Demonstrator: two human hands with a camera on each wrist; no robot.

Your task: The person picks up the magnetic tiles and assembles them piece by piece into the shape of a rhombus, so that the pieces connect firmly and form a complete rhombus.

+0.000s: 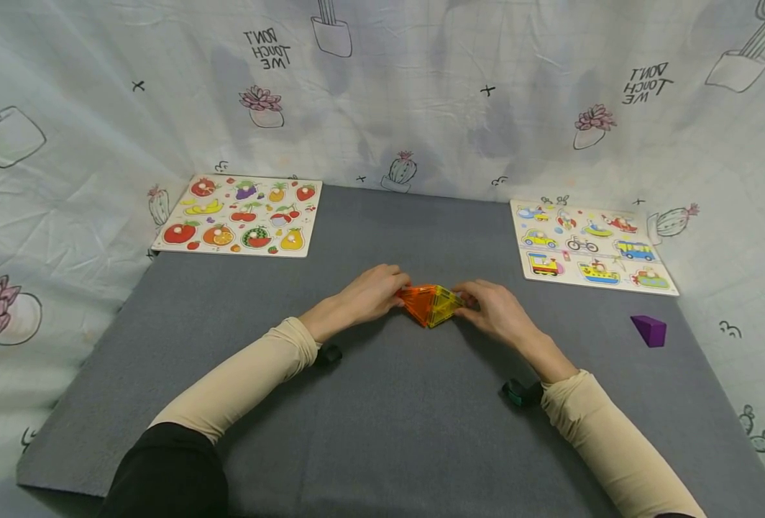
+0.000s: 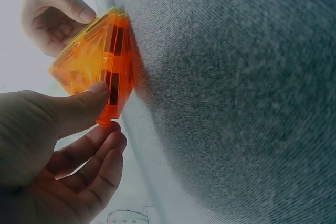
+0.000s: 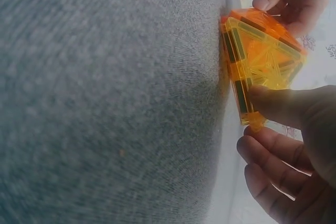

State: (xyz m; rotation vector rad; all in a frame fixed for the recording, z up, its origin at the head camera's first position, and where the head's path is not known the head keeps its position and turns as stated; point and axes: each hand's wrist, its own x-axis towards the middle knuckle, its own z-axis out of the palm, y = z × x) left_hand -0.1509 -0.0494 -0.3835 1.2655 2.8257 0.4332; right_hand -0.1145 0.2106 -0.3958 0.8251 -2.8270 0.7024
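Note:
In the head view, an orange pyramid of see-through magnetic tiles [image 1: 417, 302] sits against a yellow one [image 1: 443, 305] on the grey table, between both hands. My left hand [image 1: 374, 291] pinches the outer corner of the orange tiles. From the other side my right hand [image 1: 494, 309] pinches the outer corner of the yellow tiles. The left wrist view shows thumb and fingertips at the tip of the orange tiles [image 2: 116, 66], dark magnet strips along their edges. In the right wrist view, the thumb lies on the yellow tiles [image 3: 262, 59], fingertips under their lower corner.
A fruit puzzle board [image 1: 236, 216] lies at the back left of the table [image 1: 382, 432]. At the back right is a vehicle puzzle board [image 1: 592, 248], with a purple wedge-shaped block [image 1: 651, 331] near the right edge. A printed white curtain [image 1: 434, 93] surrounds the table.

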